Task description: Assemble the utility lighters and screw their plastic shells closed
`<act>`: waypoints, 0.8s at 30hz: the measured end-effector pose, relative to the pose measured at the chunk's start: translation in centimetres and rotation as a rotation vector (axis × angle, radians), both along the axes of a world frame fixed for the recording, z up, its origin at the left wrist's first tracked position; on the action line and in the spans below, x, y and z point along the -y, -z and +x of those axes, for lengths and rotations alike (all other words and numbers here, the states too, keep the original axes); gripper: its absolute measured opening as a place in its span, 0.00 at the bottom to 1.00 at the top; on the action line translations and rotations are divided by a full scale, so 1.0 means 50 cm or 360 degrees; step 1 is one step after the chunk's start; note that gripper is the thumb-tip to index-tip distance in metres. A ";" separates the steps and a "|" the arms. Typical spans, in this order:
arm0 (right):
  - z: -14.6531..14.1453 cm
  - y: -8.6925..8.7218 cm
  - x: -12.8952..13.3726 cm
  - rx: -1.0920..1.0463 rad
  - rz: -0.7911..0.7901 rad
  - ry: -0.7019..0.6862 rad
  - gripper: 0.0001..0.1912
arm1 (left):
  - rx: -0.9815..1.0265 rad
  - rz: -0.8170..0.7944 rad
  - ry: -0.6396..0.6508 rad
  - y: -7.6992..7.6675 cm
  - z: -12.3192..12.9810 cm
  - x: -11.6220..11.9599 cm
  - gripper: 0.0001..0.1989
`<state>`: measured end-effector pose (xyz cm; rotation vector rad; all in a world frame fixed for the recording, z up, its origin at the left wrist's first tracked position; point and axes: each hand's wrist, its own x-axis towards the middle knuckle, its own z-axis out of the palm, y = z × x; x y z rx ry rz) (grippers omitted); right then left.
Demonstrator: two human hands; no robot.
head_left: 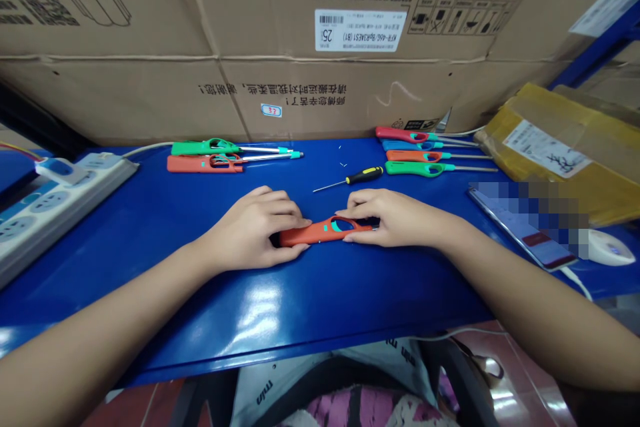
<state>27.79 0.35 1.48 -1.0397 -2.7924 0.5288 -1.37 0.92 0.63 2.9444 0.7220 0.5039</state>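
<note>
The fingers of the left hand grasp the handle end of an orange lighter, and those of the right hand pinch its other end, near the finger opening. It lies lengthwise between them over the blue desk, with a yellow-and-black screwdriver just beyond.

The one camera sat at the wearer's head, close above the table, facing forward and down.
</note>
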 end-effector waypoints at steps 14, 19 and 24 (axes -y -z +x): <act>-0.007 0.003 0.009 0.0072 0.0340 0.0060 0.19 | -0.0258 0.0240 0.0018 -0.016 0.004 0.024 0.15; 0.001 0.008 -0.001 0.0068 0.0454 0.0064 0.21 | -0.0151 0.0180 0.0136 -0.001 -0.012 0.000 0.18; 0.003 0.010 -0.003 0.0065 0.0526 0.0044 0.17 | 0.0054 0.0051 0.0103 0.013 -0.008 -0.008 0.16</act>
